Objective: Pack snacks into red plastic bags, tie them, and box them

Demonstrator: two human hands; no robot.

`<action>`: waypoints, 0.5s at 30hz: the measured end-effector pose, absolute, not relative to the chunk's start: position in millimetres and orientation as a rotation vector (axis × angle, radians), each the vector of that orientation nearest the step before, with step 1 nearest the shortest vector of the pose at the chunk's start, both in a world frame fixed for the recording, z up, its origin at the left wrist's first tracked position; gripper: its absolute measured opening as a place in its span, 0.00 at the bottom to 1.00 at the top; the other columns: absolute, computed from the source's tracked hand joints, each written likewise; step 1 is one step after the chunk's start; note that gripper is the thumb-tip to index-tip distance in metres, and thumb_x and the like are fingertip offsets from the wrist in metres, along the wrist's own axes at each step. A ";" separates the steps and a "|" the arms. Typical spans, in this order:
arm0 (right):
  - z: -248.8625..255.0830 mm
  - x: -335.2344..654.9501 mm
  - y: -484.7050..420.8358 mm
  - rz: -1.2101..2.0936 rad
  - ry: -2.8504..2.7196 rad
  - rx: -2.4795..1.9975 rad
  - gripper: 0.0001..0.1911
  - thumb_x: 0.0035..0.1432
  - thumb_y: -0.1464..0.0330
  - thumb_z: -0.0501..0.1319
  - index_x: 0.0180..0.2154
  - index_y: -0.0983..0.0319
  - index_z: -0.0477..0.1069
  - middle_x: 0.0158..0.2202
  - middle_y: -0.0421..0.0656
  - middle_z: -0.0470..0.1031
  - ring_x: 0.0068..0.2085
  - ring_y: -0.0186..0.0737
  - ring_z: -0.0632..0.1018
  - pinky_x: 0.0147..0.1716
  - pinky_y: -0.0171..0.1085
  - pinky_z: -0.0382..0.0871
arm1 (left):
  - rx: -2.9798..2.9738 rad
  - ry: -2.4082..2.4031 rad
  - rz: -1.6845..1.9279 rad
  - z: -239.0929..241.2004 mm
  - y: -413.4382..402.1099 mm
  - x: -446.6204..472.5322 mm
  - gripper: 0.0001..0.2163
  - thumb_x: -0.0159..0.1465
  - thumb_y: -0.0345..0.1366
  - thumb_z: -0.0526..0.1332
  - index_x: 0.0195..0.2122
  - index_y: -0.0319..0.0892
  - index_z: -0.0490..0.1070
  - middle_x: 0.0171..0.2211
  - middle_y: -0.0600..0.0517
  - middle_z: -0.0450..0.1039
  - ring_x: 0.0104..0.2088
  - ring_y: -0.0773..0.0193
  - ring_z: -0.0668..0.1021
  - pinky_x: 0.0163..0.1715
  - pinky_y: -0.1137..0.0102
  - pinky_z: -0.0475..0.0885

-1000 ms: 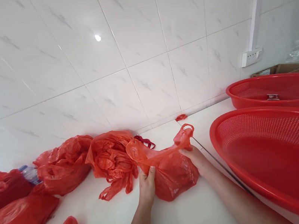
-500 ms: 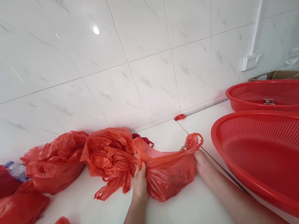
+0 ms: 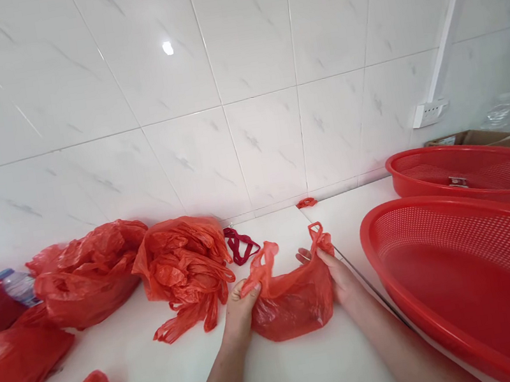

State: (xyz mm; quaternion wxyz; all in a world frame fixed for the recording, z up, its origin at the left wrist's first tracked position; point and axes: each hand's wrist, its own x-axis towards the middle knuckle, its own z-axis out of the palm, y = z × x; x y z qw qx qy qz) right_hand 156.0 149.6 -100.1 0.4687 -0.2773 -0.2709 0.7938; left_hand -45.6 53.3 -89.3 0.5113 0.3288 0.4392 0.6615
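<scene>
Between my hands is a red plastic bag (image 3: 292, 304) with something dark inside that I cannot make out. My left hand (image 3: 241, 309) is closed on the bag's left side, thumb on top, below one upright handle loop. On the other side my right hand (image 3: 336, 272) grips the bag near its right handle, thumb against the plastic and some fingertips showing behind. The bag's lower part hangs low over the white table (image 3: 313, 375). Just left of my left hand lies a heap of crumpled red plastic bags (image 3: 183, 260).
Two red perforated baskets (image 3: 444, 284) stand on the right, one behind the other. Filled red bags (image 3: 94, 274) and a plastic bottle (image 3: 18, 286) are at the left. A dark red strap (image 3: 240, 245) lies near the tiled wall (image 3: 267, 144). A cardboard box (image 3: 479, 139) sits far right.
Both bag handles now stand more upright, and the bag's top edge has slackened. My hands have come slightly closer together. The dark red strap behind shows more fully.
</scene>
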 end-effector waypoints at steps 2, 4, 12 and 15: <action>-98.6 156.4 149.2 1.981 -0.675 -0.597 0.17 0.52 0.52 0.58 0.36 0.57 0.72 0.38 0.45 0.76 0.42 0.48 0.75 0.40 0.46 0.67 | 0.706 1.034 1.615 -86.4 52.4 -46.2 0.14 0.52 0.41 0.67 0.36 0.39 0.73 0.32 0.48 0.77 0.35 0.56 0.79 0.37 0.65 0.72; -96.1 155.7 146.2 1.976 -0.696 -0.562 0.15 0.52 0.52 0.59 0.31 0.57 0.70 0.34 0.43 0.75 0.40 0.47 0.75 0.40 0.46 0.66 | 0.603 1.011 1.679 -84.4 51.8 -45.6 0.17 0.53 0.42 0.66 0.42 0.41 0.73 0.37 0.47 0.77 0.38 0.56 0.79 0.40 0.65 0.72; -86.8 140.6 124.0 2.052 -0.747 -0.506 0.09 0.50 0.60 0.61 0.28 0.58 0.67 0.14 0.30 0.48 0.17 0.28 0.57 0.27 0.33 0.62 | 0.444 0.945 1.693 -91.6 59.4 -38.9 0.14 0.56 0.40 0.64 0.42 0.42 0.71 0.36 0.48 0.77 0.39 0.57 0.79 0.42 0.64 0.74; -84.9 132.8 120.5 2.037 -0.899 -0.571 0.08 0.49 0.63 0.60 0.32 0.60 0.69 0.13 0.28 0.47 0.17 0.28 0.55 0.26 0.32 0.62 | 0.467 0.889 1.614 -86.9 60.3 -36.9 0.15 0.56 0.41 0.64 0.42 0.40 0.70 0.36 0.45 0.77 0.39 0.55 0.79 0.41 0.62 0.74</action>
